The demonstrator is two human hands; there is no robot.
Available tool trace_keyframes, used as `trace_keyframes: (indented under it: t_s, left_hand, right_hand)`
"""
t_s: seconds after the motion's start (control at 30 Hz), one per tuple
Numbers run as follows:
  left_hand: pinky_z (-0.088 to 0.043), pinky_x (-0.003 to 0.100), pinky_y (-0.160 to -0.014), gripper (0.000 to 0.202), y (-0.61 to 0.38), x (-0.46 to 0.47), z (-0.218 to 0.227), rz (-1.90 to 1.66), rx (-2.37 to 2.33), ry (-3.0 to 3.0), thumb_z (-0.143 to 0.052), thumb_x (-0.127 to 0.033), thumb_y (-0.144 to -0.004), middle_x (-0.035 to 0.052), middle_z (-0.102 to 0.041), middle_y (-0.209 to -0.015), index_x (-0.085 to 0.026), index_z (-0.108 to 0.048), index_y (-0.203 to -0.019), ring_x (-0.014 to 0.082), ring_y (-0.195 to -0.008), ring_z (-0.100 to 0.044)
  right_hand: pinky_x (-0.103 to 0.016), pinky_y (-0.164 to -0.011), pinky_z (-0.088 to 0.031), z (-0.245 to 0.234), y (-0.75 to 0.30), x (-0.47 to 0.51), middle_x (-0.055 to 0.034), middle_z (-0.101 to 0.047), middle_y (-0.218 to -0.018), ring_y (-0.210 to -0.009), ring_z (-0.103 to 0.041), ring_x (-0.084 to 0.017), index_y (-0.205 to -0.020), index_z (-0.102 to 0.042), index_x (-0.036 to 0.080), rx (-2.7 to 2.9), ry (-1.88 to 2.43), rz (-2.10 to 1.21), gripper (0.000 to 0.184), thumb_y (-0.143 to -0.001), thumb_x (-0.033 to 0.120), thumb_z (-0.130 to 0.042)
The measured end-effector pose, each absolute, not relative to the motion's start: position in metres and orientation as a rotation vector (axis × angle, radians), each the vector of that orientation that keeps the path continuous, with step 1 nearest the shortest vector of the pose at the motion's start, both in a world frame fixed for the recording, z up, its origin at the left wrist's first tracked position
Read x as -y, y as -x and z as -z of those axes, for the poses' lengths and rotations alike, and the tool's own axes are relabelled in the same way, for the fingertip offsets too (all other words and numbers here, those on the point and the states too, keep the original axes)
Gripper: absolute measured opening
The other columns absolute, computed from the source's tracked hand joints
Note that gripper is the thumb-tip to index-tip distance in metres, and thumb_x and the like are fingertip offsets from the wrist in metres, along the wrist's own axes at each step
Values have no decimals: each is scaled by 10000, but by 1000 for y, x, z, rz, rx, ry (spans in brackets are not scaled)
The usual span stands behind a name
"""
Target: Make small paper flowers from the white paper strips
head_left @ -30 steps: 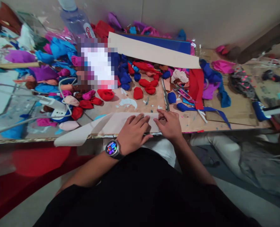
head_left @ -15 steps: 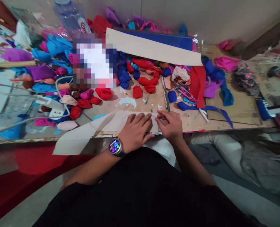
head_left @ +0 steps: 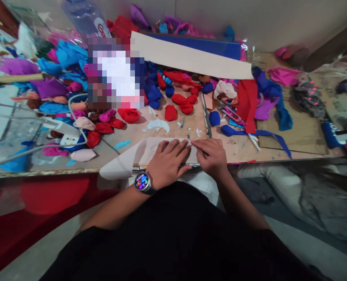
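A pale, pinkish-white sheet of thin paper (head_left: pixel 123 160) lies at the table's front edge, its left end curling over the edge. My left hand (head_left: pixel 171 158), with a smartwatch on the wrist, rests flat on the sheet with its fingers stretched out. Close by on the right, my right hand (head_left: pixel 210 155) has its fingers bent together at the sheet's right end. The index finger reaches left to the far edge of the sheet, near my left fingertips. My hands partly cover the sheet.
Behind the hands lie red paper pieces (head_left: pixel 171 112), a blue piece (head_left: pixel 214 118) and pink-handled scissors (head_left: pixel 232 114). A long cream strip (head_left: pixel 191 56) lies farther back. A white cable (head_left: pixel 44 150) crosses the left side. A clear bottle (head_left: pixel 85 19) stands at the back left.
The paper's left end has drawn in to the right and hangs less far over the edge. My right index finger has moved left along the sheet. My left hand stays put.
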State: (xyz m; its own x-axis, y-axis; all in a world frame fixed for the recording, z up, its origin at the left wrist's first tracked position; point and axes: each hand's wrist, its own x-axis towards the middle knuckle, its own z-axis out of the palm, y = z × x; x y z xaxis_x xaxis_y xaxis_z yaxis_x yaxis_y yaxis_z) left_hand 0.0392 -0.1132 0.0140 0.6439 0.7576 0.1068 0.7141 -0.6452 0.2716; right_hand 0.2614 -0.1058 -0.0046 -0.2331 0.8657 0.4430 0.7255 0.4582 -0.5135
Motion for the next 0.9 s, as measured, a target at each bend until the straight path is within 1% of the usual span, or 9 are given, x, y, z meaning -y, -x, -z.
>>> trace_keyframes:
  t_s: [0.1,0.3,0.5,0.6,0.77,0.83,0.9]
  left_hand:
    - [-365,560,-1196,652,-39,113,-14,-309,-1204,-2668,-423,-597,-1079,101,-445,-1701,-214,-487,-1603,345,-1523,-433]
    - [-358,560,-1206,664,-38,114,-14,-288,-1215,-2683,-417,-599,-1080,116,-406,-1722,-208,-476,-1613,340,-1527,-422]
    - [-353,574,-1201,622,-38,113,-14,-266,-1207,-2686,-407,-588,-1084,115,-401,-1724,-265,-487,-1610,348,-1535,-417]
    - [-354,574,-1200,631,-38,113,-15,-256,-1206,-2691,-412,-593,-1081,115,-386,-1732,-270,-474,-1619,346,-1536,-413]
    - [-361,566,-1193,619,-38,113,-16,-251,-1201,-2701,-409,-587,-1084,98,-373,-1742,-273,-488,-1611,344,-1537,-405]
    - [-362,569,-1191,619,-37,113,-16,-253,-1192,-2704,-402,-582,-1088,81,-364,-1748,-274,-477,-1619,345,-1532,-408]
    - [-359,577,-1192,614,-37,113,-15,-254,-1192,-2703,-396,-573,-1091,49,-356,-1754,-280,-469,-1626,353,-1528,-406]
  right_hand:
    - [-454,-959,-487,5,-262,106,-34,-840,-1089,-986,-759,-228,-1165,-801,247,2015,1325,-276,394,-892,73,-574]
    - [-476,-966,-488,5,-260,106,-27,-847,-1105,-996,-746,-244,-1108,-823,244,2069,1357,-248,368,-875,84,-587]
    - [-465,-942,-511,5,-259,106,-21,-847,-1120,-984,-721,-250,-1132,-819,234,2099,1322,-214,392,-860,67,-592]
    - [-463,-932,-520,5,-259,106,-22,-847,-1109,-968,-718,-249,-1127,-807,227,2075,1314,-216,382,-859,59,-592]
    - [-463,-958,-532,4,-258,106,-31,-836,-1103,-1021,-725,-258,-1091,-768,227,2004,1324,-260,356,-853,43,-578]
    - [-464,-977,-547,3,-258,107,-51,-822,-1131,-1052,-721,-266,-1118,-745,229,1948,1347,-286,368,-839,54,-581]
    - [-465,-988,-559,2,-259,106,-66,-807,-1156,-1063,-720,-271,-1192,-721,231,1896,1385,-330,404,-836,84,-601]
